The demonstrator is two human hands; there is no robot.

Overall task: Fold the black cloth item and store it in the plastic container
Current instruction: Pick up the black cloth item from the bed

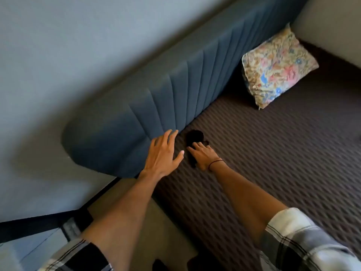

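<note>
Pressing flat on the black cloth (195, 139), the right hand (203, 154) pins it to the bed; the left hand (163, 154) hovers beside, fingers spread, empty. Small and bunched, it may unfold when lifted; no container is visible.

Head cam, tilted down, close over bed (273, 153)

A brown ribbed bed cover (273, 163) carries a small black cloth (195, 136) near the headboard and a floral pillow (277, 65) farther along.
</note>
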